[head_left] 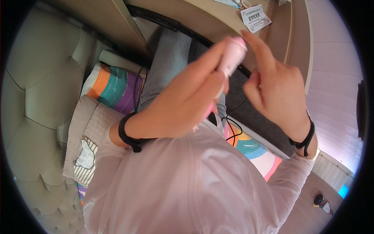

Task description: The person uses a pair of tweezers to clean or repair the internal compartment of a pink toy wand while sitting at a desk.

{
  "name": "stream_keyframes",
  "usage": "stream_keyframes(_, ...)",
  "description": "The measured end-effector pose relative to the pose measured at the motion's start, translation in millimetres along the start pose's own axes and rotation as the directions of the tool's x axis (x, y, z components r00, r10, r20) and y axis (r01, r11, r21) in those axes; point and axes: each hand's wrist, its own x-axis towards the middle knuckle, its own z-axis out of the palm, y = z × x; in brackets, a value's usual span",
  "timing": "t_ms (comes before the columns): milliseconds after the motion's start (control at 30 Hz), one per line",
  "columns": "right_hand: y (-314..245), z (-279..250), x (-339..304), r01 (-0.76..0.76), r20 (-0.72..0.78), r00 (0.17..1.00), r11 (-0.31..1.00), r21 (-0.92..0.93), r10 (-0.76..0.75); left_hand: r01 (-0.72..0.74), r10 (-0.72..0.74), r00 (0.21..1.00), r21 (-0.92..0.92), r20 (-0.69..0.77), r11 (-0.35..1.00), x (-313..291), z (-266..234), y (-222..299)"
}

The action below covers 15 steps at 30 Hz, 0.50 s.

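Note:
In front of my chest, my left hand [202,93] is closed around a slim pink-and-white handheld device [233,56]. Its rounded pink end points up and away, past the fingers; a pink part also shows below the palm. The exact kind cannot be made out, as the hand covers its middle and motion blurs it. My right hand [278,87] hovers just right of the device, apart from it. Its index finger stretches upward while the other fingers curl in, and nothing shows in its grasp. Both wrists wear black bands.
A curved wooden desk [218,23] runs ahead, with a printed paper slip [256,18] on it. To the left is a tufted padded headboard [46,97], beside a striped colourful pillow [115,87] and a grey cloth [91,128]. A black cable [235,134] loops beside my lap.

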Motion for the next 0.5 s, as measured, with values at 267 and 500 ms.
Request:
stream_keyframes(267,-6.4,-6.4,-7.6,-0.105,-0.055,0.981,0.746,0.658,0.187,-0.455,0.462,0.879,0.083,-0.117,0.887,13.3,2.8,-18.3)
stream_keyframes(500,-2.9,4.0,7.6,0.018,-0.180,0.978,0.809,0.587,0.109,-0.451,0.448,0.878,0.022,-0.168,0.892,13.5,-0.4,-20.6)
